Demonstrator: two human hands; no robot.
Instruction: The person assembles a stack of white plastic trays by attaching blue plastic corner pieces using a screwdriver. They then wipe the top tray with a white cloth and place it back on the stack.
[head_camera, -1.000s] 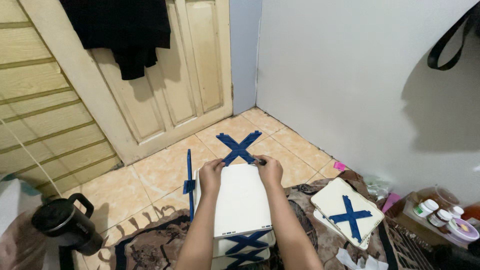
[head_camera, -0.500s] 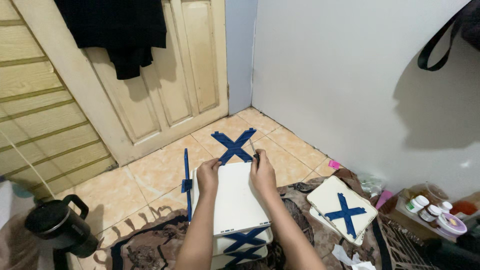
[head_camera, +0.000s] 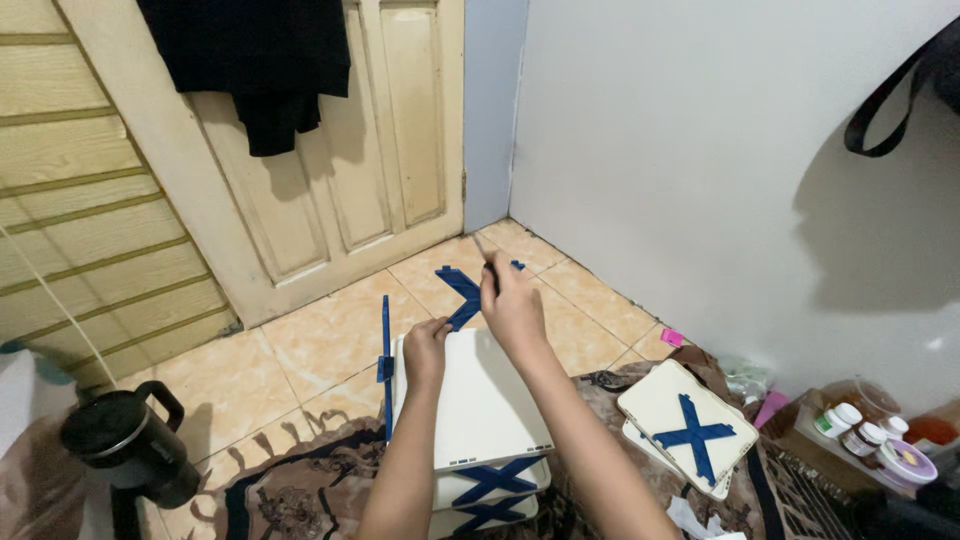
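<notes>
One cream door (head_camera: 330, 150) stands at eleven o'clock, one black garment (head_camera: 255, 60) hanging on it. At six o'clock sits one white box (head_camera: 478, 400), its top panel plain, two blue crosses showing on its near side. A blue cross frame (head_camera: 465, 290) rises at its far edge. The left hand (head_camera: 428, 350) pinches that far edge; the right hand (head_camera: 512, 305), lifted at twelve o'clock, clasps a thin tool (head_camera: 484, 252). At four o'clock lie two stacked white panels (head_camera: 690, 425), one blue cross on top. One black mug (head_camera: 125, 445) stands at eight o'clock. Three white-capped jars (head_camera: 860, 430) cluster far right.
</notes>
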